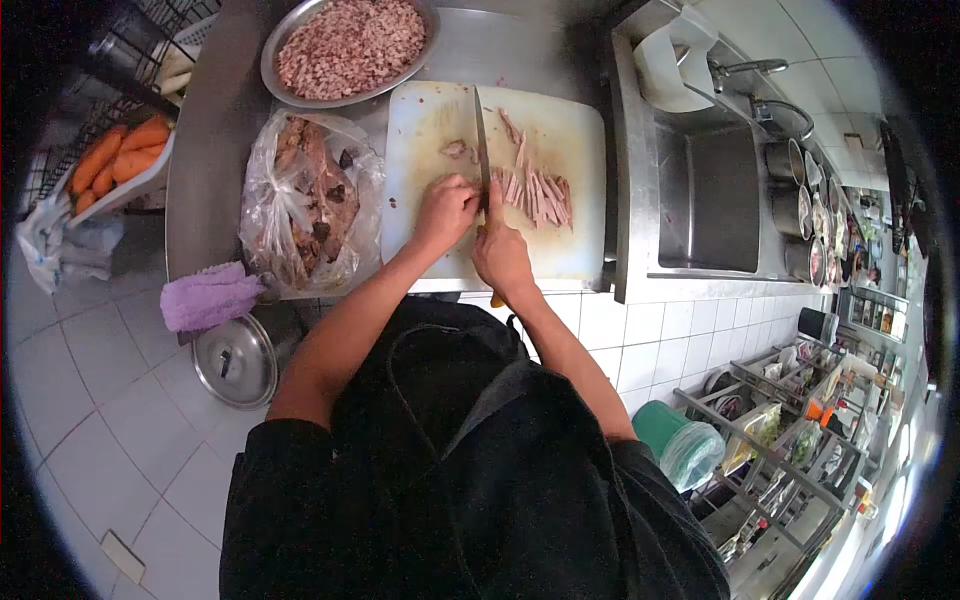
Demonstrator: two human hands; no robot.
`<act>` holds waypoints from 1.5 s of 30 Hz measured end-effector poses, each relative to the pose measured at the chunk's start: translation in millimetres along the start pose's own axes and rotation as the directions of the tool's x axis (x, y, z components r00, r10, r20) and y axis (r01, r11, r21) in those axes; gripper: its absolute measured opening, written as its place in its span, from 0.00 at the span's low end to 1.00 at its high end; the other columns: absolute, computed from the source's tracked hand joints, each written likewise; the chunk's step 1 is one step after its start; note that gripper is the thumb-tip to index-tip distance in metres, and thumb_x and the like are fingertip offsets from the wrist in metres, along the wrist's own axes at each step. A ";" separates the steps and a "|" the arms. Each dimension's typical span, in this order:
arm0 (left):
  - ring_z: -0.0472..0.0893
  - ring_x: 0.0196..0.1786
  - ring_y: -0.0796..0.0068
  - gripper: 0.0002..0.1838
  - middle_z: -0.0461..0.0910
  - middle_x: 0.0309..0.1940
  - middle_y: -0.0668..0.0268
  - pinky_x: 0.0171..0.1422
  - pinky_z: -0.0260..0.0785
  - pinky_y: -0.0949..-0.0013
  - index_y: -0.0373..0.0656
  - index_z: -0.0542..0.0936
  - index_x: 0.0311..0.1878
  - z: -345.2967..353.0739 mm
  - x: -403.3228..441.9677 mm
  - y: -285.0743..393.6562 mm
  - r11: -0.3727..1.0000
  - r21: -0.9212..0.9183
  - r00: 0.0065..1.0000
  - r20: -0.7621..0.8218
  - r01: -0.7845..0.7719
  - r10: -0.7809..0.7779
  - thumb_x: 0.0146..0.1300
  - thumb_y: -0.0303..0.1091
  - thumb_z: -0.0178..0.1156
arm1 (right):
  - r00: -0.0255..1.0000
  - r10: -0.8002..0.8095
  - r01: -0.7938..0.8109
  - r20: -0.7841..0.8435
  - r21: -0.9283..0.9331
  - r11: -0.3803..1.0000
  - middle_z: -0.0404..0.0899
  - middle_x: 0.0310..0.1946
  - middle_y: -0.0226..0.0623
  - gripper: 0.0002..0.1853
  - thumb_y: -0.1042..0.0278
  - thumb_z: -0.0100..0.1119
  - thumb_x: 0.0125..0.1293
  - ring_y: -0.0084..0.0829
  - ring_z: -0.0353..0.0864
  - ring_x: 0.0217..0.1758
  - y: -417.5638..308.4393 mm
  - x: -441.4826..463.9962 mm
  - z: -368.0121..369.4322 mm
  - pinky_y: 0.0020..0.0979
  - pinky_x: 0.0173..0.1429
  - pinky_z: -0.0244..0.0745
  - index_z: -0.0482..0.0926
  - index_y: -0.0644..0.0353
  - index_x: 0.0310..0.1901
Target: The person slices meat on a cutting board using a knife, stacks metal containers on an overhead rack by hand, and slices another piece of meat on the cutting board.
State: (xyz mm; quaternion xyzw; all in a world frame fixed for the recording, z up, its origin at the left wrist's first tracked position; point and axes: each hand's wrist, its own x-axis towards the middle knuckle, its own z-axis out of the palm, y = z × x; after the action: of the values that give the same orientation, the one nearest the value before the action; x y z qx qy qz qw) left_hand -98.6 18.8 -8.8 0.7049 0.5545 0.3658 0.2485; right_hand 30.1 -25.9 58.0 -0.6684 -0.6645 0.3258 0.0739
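My right hand (503, 255) is closed around the handle of a knife (481, 135), one finger stretched along the blade. The blade points away from me across a white cutting board (420, 120). To its left, my left hand (447, 208) rests on the board with curled fingers close to the blade; whatever lies under the fingertips is hidden. Cut strips of meat (540, 197) lie in a row right of the knife, with a few longer pieces above them. A small scrap of meat (454, 149) sits left of the blade.
A metal bowl of diced meat (350, 50) stands behind the board. Left of it lies a clear plastic bag of cooked meat (310, 200), with a purple cloth (210, 297) at the counter edge. On the right is a sink (708, 200); carrots (120, 160) fill a basket far left.
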 end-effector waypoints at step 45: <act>0.81 0.46 0.50 0.10 0.80 0.41 0.54 0.56 0.73 0.55 0.38 0.86 0.44 -18.9 9.6 -5.6 0.986 0.132 0.992 0.067 0.098 -0.108 0.61 0.29 0.64 | 0.996 -0.020 0.042 -0.090 0.248 0.968 0.82 0.33 0.60 0.41 0.70 0.56 0.71 0.56 0.84 0.35 18.9 -21.8 -17.8 0.46 0.45 0.77 0.48 0.44 0.81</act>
State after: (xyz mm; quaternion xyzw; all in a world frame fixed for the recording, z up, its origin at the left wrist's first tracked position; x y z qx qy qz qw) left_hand -115.8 28.5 0.8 0.7028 0.6030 0.2899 0.2417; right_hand 57.6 -42.4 69.1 -0.6569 -0.6248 0.3761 0.1914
